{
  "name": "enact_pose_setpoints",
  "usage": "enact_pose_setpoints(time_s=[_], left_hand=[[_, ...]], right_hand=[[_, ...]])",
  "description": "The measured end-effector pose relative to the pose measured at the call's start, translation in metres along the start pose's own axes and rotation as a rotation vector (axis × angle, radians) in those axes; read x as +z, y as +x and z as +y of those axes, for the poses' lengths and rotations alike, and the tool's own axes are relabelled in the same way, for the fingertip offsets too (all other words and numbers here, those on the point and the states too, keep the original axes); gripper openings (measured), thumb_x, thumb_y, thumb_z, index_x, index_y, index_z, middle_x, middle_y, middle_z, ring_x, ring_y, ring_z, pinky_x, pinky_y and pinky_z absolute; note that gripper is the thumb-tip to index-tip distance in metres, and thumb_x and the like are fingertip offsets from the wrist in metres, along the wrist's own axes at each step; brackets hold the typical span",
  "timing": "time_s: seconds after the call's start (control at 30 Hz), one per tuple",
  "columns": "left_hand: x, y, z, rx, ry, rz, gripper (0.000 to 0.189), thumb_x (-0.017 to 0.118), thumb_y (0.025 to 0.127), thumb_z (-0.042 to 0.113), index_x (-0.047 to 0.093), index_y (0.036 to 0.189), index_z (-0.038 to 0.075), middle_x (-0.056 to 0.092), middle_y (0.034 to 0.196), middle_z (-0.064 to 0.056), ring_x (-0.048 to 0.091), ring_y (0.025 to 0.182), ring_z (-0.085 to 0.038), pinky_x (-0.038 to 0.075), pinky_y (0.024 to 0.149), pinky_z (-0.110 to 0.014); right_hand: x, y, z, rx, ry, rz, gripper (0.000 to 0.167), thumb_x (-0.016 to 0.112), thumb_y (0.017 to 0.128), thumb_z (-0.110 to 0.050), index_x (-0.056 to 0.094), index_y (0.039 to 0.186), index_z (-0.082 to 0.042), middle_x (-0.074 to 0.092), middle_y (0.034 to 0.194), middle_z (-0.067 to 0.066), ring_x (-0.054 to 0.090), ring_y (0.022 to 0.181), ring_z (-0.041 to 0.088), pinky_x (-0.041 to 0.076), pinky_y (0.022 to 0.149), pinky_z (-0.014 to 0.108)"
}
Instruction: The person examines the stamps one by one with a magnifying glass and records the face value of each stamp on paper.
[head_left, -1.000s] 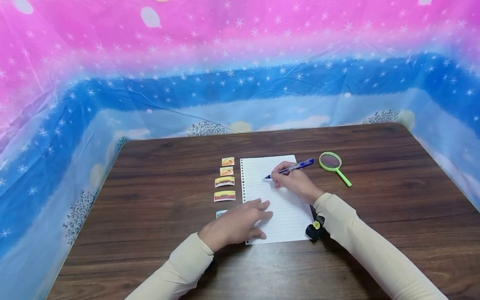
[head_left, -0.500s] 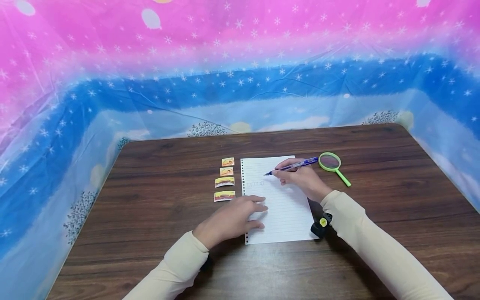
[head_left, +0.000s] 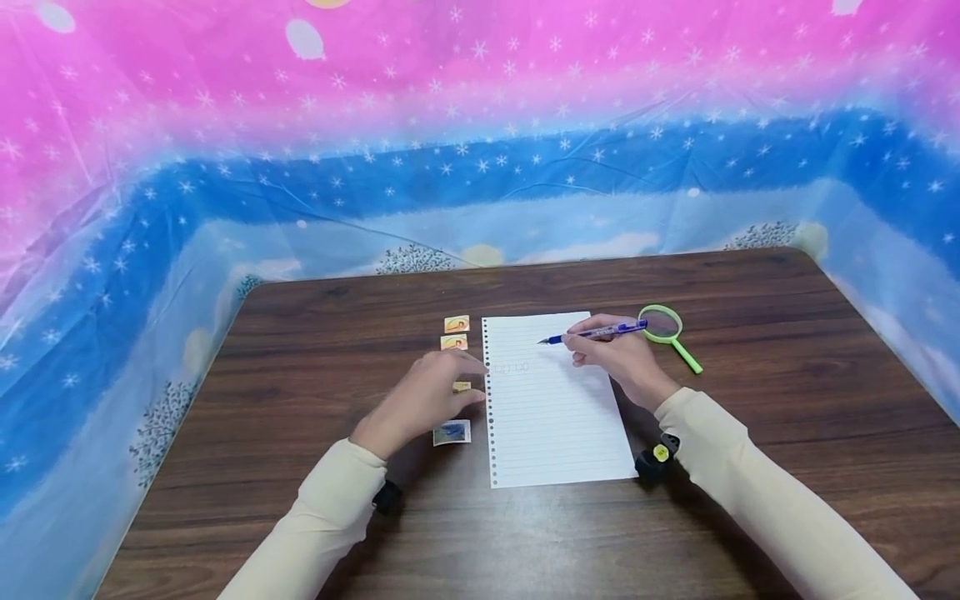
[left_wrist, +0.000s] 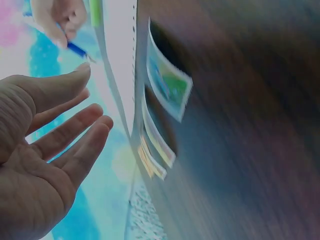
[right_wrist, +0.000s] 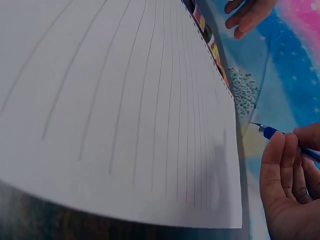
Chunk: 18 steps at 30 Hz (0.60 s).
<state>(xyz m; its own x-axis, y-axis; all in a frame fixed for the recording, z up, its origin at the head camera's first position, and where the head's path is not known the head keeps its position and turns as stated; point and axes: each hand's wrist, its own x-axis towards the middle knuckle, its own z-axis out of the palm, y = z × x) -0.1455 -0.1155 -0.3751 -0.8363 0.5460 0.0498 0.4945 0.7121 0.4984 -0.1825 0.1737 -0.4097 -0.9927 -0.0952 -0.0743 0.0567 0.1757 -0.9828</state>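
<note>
A blue pen [head_left: 600, 332] is pinched in my right hand [head_left: 626, 358], its tip pointing left above the lined paper [head_left: 558, 425]. Faint writing [head_left: 510, 367] shows on the sheet's left part. My left hand [head_left: 423, 396] hovers with relaxed fingers over the column of small picture stamps, covering part of it, and holds nothing. Two orange stamps [head_left: 456, 324] show beyond it, and a blue-green stamp [head_left: 452, 432] lies nearer me. In the left wrist view, the left fingers are spread apart from the curled stamps [left_wrist: 169, 82]. The right wrist view shows the pen tip off the paper.
A green magnifying glass [head_left: 662, 323] lies right of the paper, close beyond the pen's back end. The brown wooden table [head_left: 787, 400] ends at a patterned cloth backdrop [head_left: 420, 183].
My left hand has left the paper and moved left and away from me over the stamps, uncovering the blue-green one. My right hand has lifted the pen and shifted slightly right.
</note>
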Motion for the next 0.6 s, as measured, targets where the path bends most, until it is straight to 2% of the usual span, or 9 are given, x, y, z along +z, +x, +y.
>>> enact_pose_setpoints(time_s=[0.17, 0.27, 0.4, 0.5, 0.6], left_hand=[[-0.006, 0.002, -0.016, -0.014, 0.004, 0.053, 0.026, 0.078, 0.090, 0.009, 0.076, 0.115, 0.002, 0.073, 0.116, -0.010, 0.066, 0.113, -0.026, 0.053, 0.095, -0.044], [-0.008, 0.001, -0.024, -0.032, -0.002, 0.069, 0.026, 0.077, 0.091, 0.008, 0.076, 0.116, 0.002, 0.073, 0.115, -0.011, 0.068, 0.109, -0.027, 0.055, 0.091, -0.044], [-0.011, 0.001, -0.032, -0.101, -0.020, 0.068, 0.026, 0.075, 0.093, 0.010, 0.075, 0.118, 0.004, 0.071, 0.117, -0.011, 0.067, 0.101, -0.027, 0.056, 0.082, -0.042], [-0.013, 0.001, -0.036, -0.147, -0.032, 0.058, 0.026, 0.074, 0.094, 0.012, 0.075, 0.119, 0.005, 0.070, 0.116, -0.011, 0.064, 0.093, -0.025, 0.053, 0.075, -0.040], [-0.014, 0.001, -0.040, -0.173, -0.040, 0.044, 0.026, 0.073, 0.095, 0.012, 0.075, 0.119, 0.005, 0.069, 0.117, -0.012, 0.063, 0.095, -0.024, 0.053, 0.077, -0.040]], right_hand=[[-0.007, -0.002, -0.001, -0.029, 0.038, -0.014, 0.027, 0.073, 0.094, -0.015, 0.069, 0.111, 0.006, 0.071, 0.104, 0.024, 0.074, 0.083, 0.026, 0.060, 0.082, 0.033], [-0.012, -0.004, -0.002, -0.060, 0.036, 0.001, 0.026, 0.074, 0.093, -0.015, 0.069, 0.109, 0.005, 0.071, 0.104, 0.026, 0.074, 0.082, 0.027, 0.060, 0.080, 0.033], [-0.019, -0.007, -0.002, -0.092, 0.028, 0.034, 0.028, 0.079, 0.091, -0.020, 0.072, 0.107, 0.002, 0.072, 0.105, 0.023, 0.073, 0.076, 0.022, 0.060, 0.079, 0.031], [-0.023, -0.009, -0.001, -0.123, 0.061, 0.023, 0.033, 0.078, 0.092, -0.019, 0.070, 0.111, 0.007, 0.073, 0.103, 0.020, 0.073, 0.077, 0.021, 0.060, 0.080, 0.032], [-0.027, -0.011, 0.001, -0.159, 0.088, 0.009, 0.037, 0.075, 0.094, -0.014, 0.065, 0.115, 0.014, 0.073, 0.101, 0.021, 0.074, 0.081, 0.024, 0.060, 0.082, 0.034]])
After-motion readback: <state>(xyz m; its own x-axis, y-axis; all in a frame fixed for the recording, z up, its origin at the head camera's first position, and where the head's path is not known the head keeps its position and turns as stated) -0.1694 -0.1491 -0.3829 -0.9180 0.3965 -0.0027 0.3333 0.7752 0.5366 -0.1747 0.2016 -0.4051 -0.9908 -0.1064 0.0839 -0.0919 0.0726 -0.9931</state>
